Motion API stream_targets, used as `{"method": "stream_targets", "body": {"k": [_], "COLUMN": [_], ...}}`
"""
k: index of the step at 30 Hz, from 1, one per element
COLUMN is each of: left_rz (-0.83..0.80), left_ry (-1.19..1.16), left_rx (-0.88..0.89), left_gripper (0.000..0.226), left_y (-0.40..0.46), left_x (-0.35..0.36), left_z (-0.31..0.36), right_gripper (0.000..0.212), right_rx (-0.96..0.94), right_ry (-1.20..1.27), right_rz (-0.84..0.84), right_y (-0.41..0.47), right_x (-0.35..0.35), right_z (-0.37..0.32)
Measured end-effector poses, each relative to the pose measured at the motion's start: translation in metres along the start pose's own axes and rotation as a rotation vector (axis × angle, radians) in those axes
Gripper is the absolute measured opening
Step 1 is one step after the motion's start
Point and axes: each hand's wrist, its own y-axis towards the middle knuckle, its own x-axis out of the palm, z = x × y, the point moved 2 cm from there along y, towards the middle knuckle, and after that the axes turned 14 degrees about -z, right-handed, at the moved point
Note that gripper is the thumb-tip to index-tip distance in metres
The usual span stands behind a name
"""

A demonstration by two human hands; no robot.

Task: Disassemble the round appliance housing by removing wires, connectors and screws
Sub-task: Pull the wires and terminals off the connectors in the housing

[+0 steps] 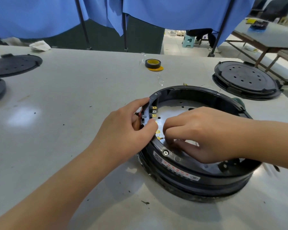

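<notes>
The round black appliance housing (196, 178) sits on the grey table (73, 113), right of centre, with a silver metal plate (175, 107) inside. Brass spade terminals (154, 112) line its left inner wall. My left hand (128, 130) grips the housing's left rim, thumb over the edge by the terminals. Reaching inside the housing, my right hand (204, 133) pinches a thin wire (163, 138) near the lowest terminal; its fingertips hide the wire's end. A screw (165, 153) shows on the near rim, two more (156, 93) on the far rim.
A roll of black tape with a yellow core (153, 63) lies beyond the housing. Another round black unit (245, 79) stands at the right. Black discs (13, 64) lie at the left edge. Blue curtains (106, 12) hang behind the table. A person sits beyond them.
</notes>
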Motion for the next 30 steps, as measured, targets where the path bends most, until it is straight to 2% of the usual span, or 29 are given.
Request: {"method": "stream_targets", "body": {"k": [7, 15, 27, 30], "left_rz": [-0.004, -0.013, -0.005, -0.002], "left_ry": [-0.029, -0.028, -0.018, -0.002], "left_rx": [-0.022, -0.024, -0.019, -0.015], "left_gripper": [0.051, 0.051, 0.052, 0.054], "left_y": [-0.0005, -0.0005, -0.0005, -0.0013], "left_x": [-0.0003, -0.0002, 0.0004, 0.0015], "left_z": [0.0008, 0.0011, 0.0023, 0.003], "right_gripper": [0.01, 0.016, 0.014, 0.012], "right_rx": [-0.013, 0.038, 0.074, 0.142], "right_ry": [-0.013, 0.095, 0.121, 0.205], "right_rz": [-0.006, 0.069, 0.071, 0.105], "right_y": [0.0006, 0.0027, 0.0041, 0.0036], "right_x": [0.001, 0.0043, 0.001, -0.0002], "right_z": [-0.0039, -0.0019, -0.005, -0.0043]}}
